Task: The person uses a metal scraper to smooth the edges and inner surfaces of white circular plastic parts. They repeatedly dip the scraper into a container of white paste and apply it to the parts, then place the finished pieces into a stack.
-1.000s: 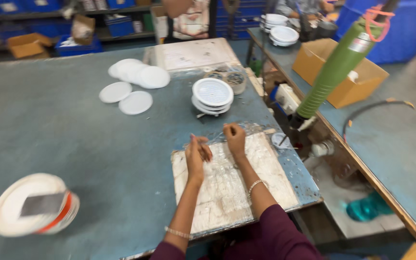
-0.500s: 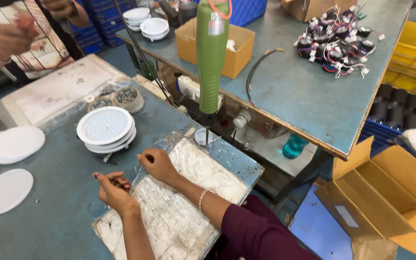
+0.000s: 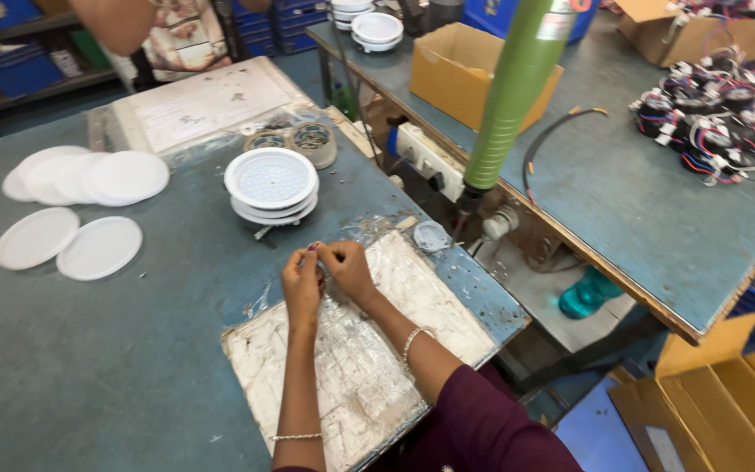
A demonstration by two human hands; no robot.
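Note:
My left hand (image 3: 301,285) and my right hand (image 3: 348,268) meet over the far edge of a worn white work mat (image 3: 356,367) on the blue-grey table (image 3: 133,350). Their fingertips pinch a tiny part between them; it is too small to identify. A stack of round white lamp housings (image 3: 271,183) stands just beyond the hands. A green powered screwdriver (image 3: 510,96) hangs to the right of my right hand, its tip near a small round white piece (image 3: 431,235).
Several flat white discs (image 3: 72,205) lie at the left. Two tape rolls (image 3: 297,140) sit behind the stack. Another person (image 3: 146,31) stands at the far side. A second table holds a cardboard box (image 3: 465,65) and wired parts (image 3: 718,118). Open cartons (image 3: 727,402) sit at lower right.
The view has swung between frames. My hands have come closer together at the mat's far edge, fingertips now touching around the small part.

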